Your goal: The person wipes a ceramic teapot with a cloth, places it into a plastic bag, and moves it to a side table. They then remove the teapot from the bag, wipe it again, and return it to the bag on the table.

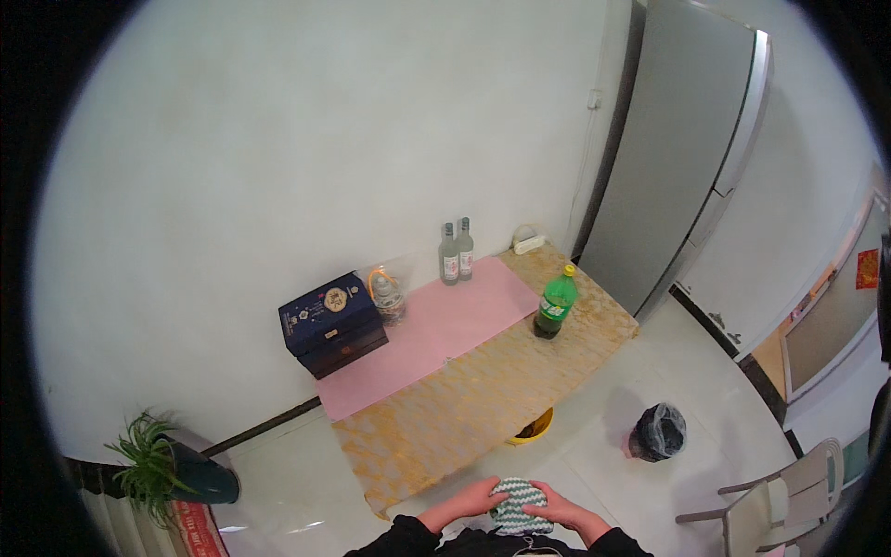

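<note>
A cloth (516, 512) with green and white zigzag stripes, folded or bunched up, is held close to my body. My left hand (482, 497) grips its left side, fingers curled over the upper edge. On the opposite side my right hand (557, 507) has hold of it, with the thumb and fingers lying on the fabric. Both hands are just off the near edge of a table with a yellow marbled cover (445, 432). The cloth's underside is hidden.
A pink mat (445, 327) lies along the table's wall side. Around it stand a dark blue box (330, 317), a clear jar (388, 299), two glass bottles (450, 264) and a green soda bottle (555, 303). A lined bin (658, 433), chair (773, 494), potted plant (202, 470) and refrigerator (686, 139) surround it.
</note>
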Available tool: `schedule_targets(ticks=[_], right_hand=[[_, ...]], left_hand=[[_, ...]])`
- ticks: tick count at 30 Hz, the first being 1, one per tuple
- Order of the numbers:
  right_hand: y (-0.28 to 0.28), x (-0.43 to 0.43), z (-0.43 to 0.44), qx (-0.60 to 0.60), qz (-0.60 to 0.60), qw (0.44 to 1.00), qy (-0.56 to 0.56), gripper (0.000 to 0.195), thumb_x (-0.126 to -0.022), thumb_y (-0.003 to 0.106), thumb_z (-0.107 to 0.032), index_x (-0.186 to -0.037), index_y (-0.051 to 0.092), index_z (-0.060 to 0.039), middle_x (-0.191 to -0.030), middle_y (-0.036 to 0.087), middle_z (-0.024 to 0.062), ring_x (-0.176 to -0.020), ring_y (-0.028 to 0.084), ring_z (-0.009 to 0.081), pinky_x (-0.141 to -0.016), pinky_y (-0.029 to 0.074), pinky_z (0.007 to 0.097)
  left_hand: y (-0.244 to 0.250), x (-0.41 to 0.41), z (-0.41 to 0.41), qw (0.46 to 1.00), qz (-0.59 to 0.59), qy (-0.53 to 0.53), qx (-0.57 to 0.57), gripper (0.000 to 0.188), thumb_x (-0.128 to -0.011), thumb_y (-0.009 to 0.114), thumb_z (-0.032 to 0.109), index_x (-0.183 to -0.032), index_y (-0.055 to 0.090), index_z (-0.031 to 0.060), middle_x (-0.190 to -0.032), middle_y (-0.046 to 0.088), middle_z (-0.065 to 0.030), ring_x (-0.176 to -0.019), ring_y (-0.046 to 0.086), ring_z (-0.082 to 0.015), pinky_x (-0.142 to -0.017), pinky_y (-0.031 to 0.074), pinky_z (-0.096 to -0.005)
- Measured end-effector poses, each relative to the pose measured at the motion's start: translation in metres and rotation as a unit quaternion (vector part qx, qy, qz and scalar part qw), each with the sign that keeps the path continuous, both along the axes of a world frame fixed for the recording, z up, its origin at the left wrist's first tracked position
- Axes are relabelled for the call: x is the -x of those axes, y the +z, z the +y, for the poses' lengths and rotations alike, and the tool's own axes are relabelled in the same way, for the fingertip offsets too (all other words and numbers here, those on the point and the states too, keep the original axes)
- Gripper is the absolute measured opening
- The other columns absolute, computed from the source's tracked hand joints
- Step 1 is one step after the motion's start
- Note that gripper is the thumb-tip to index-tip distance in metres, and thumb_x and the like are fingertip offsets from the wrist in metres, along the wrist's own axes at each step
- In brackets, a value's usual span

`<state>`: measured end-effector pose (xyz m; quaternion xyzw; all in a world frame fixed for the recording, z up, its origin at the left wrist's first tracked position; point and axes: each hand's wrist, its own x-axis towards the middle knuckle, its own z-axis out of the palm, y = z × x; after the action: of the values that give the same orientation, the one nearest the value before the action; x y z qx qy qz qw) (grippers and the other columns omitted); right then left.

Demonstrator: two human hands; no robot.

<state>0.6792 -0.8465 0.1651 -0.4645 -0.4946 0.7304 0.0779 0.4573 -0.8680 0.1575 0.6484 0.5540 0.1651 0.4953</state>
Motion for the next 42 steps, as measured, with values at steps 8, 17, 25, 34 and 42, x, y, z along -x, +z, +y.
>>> schedule_targets(ticks=[8, 17, 25, 34, 42], right_hand=[[-0.003, -0.075, -0.057, 0.015, -0.049, 0.998, -0.033, 0.048, -0.085, 0.058, -0.025, -0.124, 0.041, -0.0018, -0.110, 0.055, 0.0048, -0.097, 0.050, 0.0125, -0.086, 0.040, 0.0273], [-0.048, -0.117, -0.089, -0.096, -0.122, 0.988, 0.027, 0.043, -0.085, 0.055, -0.030, -0.117, 0.046, -0.0027, -0.104, 0.059, 0.0135, -0.096, 0.055, 0.0202, -0.082, 0.044, 0.0324], [-0.045, -0.032, -0.002, -0.144, -0.103, 0.972, 0.152, 0.043, -0.083, 0.057, -0.030, -0.117, 0.048, -0.0060, -0.105, 0.059, 0.0160, -0.096, 0.056, 0.0249, -0.082, 0.044, 0.0341], [-0.044, 0.135, 0.167, -0.202, -0.070, 0.955, 0.207, 0.043, -0.081, 0.061, -0.030, -0.114, 0.051, -0.0046, -0.096, 0.061, 0.0102, -0.086, 0.056, 0.0166, -0.076, 0.045, 0.0304], [-0.092, 0.246, 0.308, -0.216, -0.124, 0.901, 0.355, 0.062, -0.074, 0.066, -0.040, -0.121, 0.045, -0.0061, -0.108, 0.057, 0.0153, -0.095, 0.055, 0.0257, -0.082, 0.044, 0.0353]], left_hand=[[0.021, -0.077, -0.014, 0.987, 0.032, -0.158, -0.016, 0.036, -0.083, 0.051, 0.037, -0.095, 0.052, 0.0032, -0.090, 0.059, -0.0215, -0.086, 0.056, -0.0391, -0.072, 0.045, -0.0446], [0.029, -0.112, -0.052, 0.982, 0.081, -0.173, 0.014, 0.037, -0.083, 0.050, 0.039, -0.095, 0.052, 0.0037, -0.087, 0.060, -0.0214, -0.083, 0.057, -0.0392, -0.070, 0.045, -0.0464], [0.003, -0.023, -0.026, 0.995, 0.043, -0.086, 0.034, 0.040, -0.084, 0.050, 0.042, -0.096, 0.051, 0.0037, -0.087, 0.059, -0.0218, -0.082, 0.055, -0.0398, -0.069, 0.044, -0.0450], [-0.060, 0.128, 0.106, 0.998, 0.003, 0.047, -0.035, 0.037, -0.082, 0.053, 0.039, -0.103, 0.053, 0.0078, -0.090, 0.060, -0.0196, -0.085, 0.056, -0.0382, -0.070, 0.045, -0.0440], [-0.047, 0.250, 0.209, 0.979, 0.146, 0.138, -0.031, 0.038, -0.080, 0.056, 0.033, -0.110, 0.055, 0.0093, -0.104, 0.059, -0.0151, -0.096, 0.056, -0.0316, -0.079, 0.044, -0.0409]])
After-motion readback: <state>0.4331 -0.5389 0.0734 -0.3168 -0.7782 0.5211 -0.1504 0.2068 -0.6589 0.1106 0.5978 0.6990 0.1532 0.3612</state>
